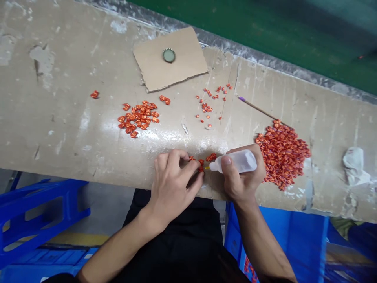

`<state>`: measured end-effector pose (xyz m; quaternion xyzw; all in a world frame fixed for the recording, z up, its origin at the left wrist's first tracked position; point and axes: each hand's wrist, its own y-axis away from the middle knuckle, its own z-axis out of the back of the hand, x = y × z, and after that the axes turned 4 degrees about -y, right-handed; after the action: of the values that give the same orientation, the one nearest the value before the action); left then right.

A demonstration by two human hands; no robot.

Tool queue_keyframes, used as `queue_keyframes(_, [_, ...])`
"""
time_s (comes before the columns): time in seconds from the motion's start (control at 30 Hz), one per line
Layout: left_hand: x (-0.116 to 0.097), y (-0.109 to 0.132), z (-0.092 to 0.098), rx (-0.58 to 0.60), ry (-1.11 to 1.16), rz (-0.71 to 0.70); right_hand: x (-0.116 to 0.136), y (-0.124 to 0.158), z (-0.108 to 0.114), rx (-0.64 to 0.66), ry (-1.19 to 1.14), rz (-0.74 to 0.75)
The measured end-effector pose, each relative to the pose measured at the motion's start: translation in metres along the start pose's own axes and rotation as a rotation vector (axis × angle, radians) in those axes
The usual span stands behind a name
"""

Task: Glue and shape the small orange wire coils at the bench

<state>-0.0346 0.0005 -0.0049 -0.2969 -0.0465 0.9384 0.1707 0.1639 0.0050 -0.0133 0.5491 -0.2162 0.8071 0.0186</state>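
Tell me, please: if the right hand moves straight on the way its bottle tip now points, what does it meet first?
The right hand holds a plastic squeeze bottle. Its nozzle points at the small orange pieces at the left hand's fingertips, so those pieces probably come first, though depth is hard to judge.

Our bench top (73,129) is long, scuffed and patched with torn paper. On it we have a square of cardboard (182,51) with a bottle cap (169,55) sitting on it, and a thin stick (259,109) with a purple tip. A big heap of orange pieces (282,155) lies at the right, a smaller pile (138,118) left of centre, with scattered bits (213,102) between them.
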Motion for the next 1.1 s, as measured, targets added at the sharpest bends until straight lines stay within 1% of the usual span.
queue_keyframes(0.1, [0.000,0.001,-0.001,-0.004,-0.009,-0.003,0.000,0.000,-0.001,-0.022,-0.030,-0.008])
queue_keyframes(0.17, [0.001,0.000,0.000,-0.004,-0.009,-0.007,0.001,-0.001,-0.001,-0.061,-0.062,-0.003])
queue_keyframes(0.3, [0.004,-0.001,0.005,0.016,0.065,-0.015,0.001,-0.004,0.000,-0.160,-0.095,-0.008])
queue_keyframes(0.37, [0.006,-0.002,0.008,0.003,0.084,0.001,0.000,-0.006,0.001,-0.179,-0.083,-0.022])
queue_keyframes(0.5, [0.011,-0.004,0.008,-0.070,-0.006,0.040,-0.001,-0.006,0.001,-0.158,-0.043,-0.022])
queue_keyframes(0.6, [0.012,-0.004,0.007,-0.077,-0.005,0.019,0.000,-0.006,-0.002,-0.149,-0.032,-0.010])
queue_keyframes(0.7, [0.013,-0.003,0.007,-0.060,-0.006,0.010,0.001,-0.006,-0.004,-0.139,-0.054,0.011])
queue_keyframes(0.9, [0.015,0.001,0.016,0.029,0.024,-0.020,0.000,-0.006,-0.005,-0.067,-0.096,-0.008])
queue_keyframes(1.1, [0.018,0.001,0.020,0.078,0.058,-0.077,0.000,-0.006,-0.005,-0.074,-0.055,-0.001])
